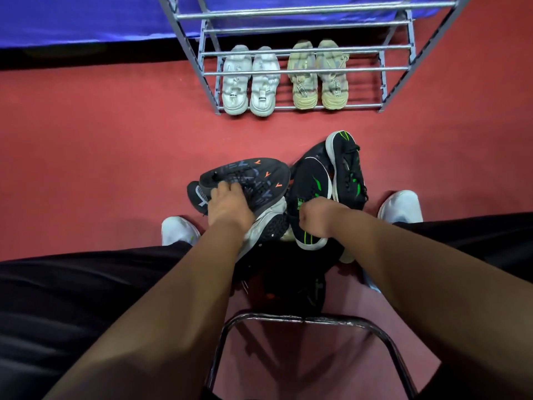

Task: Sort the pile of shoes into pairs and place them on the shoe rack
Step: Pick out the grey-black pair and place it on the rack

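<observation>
A pile of shoes lies on the red floor between my feet. My left hand (229, 204) grips a dark grey sneaker with orange marks (253, 176) at its opening. My right hand (317, 216) is closed on a black sneaker with green stripes (310, 187). Its match, another black-and-green sneaker (346, 166), lies on its side just beyond. A white shoe with a black sole (269, 223) sits under the grey one. The metal shoe rack (291, 73) stands ahead, with a white pair (250, 82) and a beige pair (318, 76) on its bottom shelf.
My two white-shoed feet (178, 229) (401, 204) flank the pile. A metal chair frame (302, 320) is right below me, with more dark shoes in shadow under my arms. A blue cloth (86, 18) hangs behind the rack.
</observation>
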Demonstrator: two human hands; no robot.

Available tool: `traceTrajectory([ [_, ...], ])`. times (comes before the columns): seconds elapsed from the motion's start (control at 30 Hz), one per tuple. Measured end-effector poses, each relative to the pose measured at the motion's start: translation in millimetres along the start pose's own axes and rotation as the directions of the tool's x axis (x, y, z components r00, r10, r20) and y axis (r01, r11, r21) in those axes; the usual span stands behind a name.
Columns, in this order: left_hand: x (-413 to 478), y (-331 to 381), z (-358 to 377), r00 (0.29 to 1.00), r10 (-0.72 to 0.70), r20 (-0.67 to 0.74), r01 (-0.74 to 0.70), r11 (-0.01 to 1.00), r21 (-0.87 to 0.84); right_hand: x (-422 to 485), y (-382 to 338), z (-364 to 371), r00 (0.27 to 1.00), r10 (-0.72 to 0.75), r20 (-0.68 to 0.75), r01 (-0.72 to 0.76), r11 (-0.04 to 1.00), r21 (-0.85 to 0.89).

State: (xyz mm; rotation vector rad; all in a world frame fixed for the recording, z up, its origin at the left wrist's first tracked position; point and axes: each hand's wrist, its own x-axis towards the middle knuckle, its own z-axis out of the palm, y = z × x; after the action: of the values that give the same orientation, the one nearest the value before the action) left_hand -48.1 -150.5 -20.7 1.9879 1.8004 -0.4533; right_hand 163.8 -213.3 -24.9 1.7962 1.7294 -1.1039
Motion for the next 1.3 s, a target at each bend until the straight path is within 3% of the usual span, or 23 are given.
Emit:
traceTrajectory([
  [0.07, 9.1, -6.1, -2.0, 0.978, -0.141, 0.153, 0.139, 0.99, 0.02, 11.0, -1.8, -5.4, 1.0, -0.018, -0.013, 0.018, 1.0, 0.002],
  [0.13, 17.1, -17.1, -0.8, 0.92, -0.175, 0.349, 0.205, 0.977, -0.051, 22.1, -4.5, -10.4, 0.999, -0.036, -0.035, 0.036, 0.999, 0.01],
  [0.23, 23.7, -31.9, -1.8, 0.886, -0.068, 0.459, 0.16, 0.973, -0.164, 39.9, -13.6, -12.4, 0.997, -0.061, -0.054, 0.064, 0.997, 0.052],
  [0.3, 27.4, -37.8, -3.3, 0.864, 0.006, 0.504, 0.152, 0.95, -0.271, 51.7, -25.9, -10.7, 0.996, -0.052, -0.076, 0.065, 0.979, 0.192],
  [0.33, 29.0, -38.7, -4.1, 0.828, 0.058, 0.558, 0.173, 0.92, -0.352, 57.0, -33.1, -8.4, 0.998, -0.011, -0.067, 0.033, 0.946, 0.323],
  [0.4, 28.6, -37.4, -6.9, 0.681, 0.188, 0.708, 0.274, 0.831, -0.484, 67.1, -47.3, -4.3, 0.993, 0.12, 0.008, -0.104, 0.826, 0.553],
  [0.47, 30.0, -42.6, -6.4, 0.557, 0.284, 0.78, 0.355, 0.768, -0.533, 73.7, -55.7, -4.7, 0.975, 0.207, 0.085, -0.217, 0.781, 0.586],
  [0.53, 36.0, -52.2, -4.6, 0.516, 0.323, 0.794, 0.335, 0.776, -0.534, 81.0, -58.4, -4.5, 0.969, 0.219, 0.117, -0.248, 0.816, 0.523],
  [0.6, 44.5, -60.0, -8.2, 0.574, 0.284, 0.768, 0.275, 0.817, -0.507, 86.1, -63.7, -5.9, 0.97, 0.202, 0.137, -0.242, 0.874, 0.422],
  [0.63, 51.1, -62.7, -10.8, 0.66, 0.233, 0.714, 0.243, 0.834, -0.496, 88.3, -68.0, -5.9, 0.969, 0.202, 0.144, -0.242, 0.898, 0.367],
  [0.7, 68.6, -66.8, -16.5, 0.868, 0.065, 0.492, 0.193, 0.869, -0.455, 91.8, -80.2, -5.5, 0.966, 0.206, 0.155, -0.242, 0.931, 0.272],
  [0.77, 89.0, -71.3, -23.2, 0.972, -0.08, 0.222, 0.164, 0.906, -0.391, 95.2, -89.9, -5.7, 0.957, 0.253, 0.142, -0.28, 0.933, 0.227],
  [0.83, 109.1, -76.0, -28.4, 0.992, -0.116, 0.058, 0.128, 0.949, -0.289, 97.3, -95.1, -5.2, 0.938, 0.323, 0.124, -0.345, 0.904, 0.252],
  [0.93, 131.4, -74.4, -33.2, 0.998, -0.062, 0.01, 0.063, 0.992, -0.113, 95.5, -96.4, 6.0, 0.919, 0.395, 0.012, -0.366, 0.84, 0.399],
  [1.07, 150.1, -59.1, -24.6, 0.994, -0.013, 0.106, 0.011, 1.0, 0.016, 86.4, -94.5, 22.7, 0.907, 0.369, -0.202, -0.254, 0.863, 0.438],
  [1.17, 155.5, -55.2, -5.1, 0.97, -0.024, 0.24, 0.023, 1.0, 0.005, 90.7, -93.1, 20.3, 0.899, 0.394, -0.191, -0.262, 0.832, 0.489],
  [1.3, 154.4, -56.8, 12.9, 0.979, -0.064, 0.192, 0.035, 0.989, 0.146, 94.6, -97.9, 11.9, 0.888, 0.44, -0.134, -0.329, 0.812, 0.482],
])
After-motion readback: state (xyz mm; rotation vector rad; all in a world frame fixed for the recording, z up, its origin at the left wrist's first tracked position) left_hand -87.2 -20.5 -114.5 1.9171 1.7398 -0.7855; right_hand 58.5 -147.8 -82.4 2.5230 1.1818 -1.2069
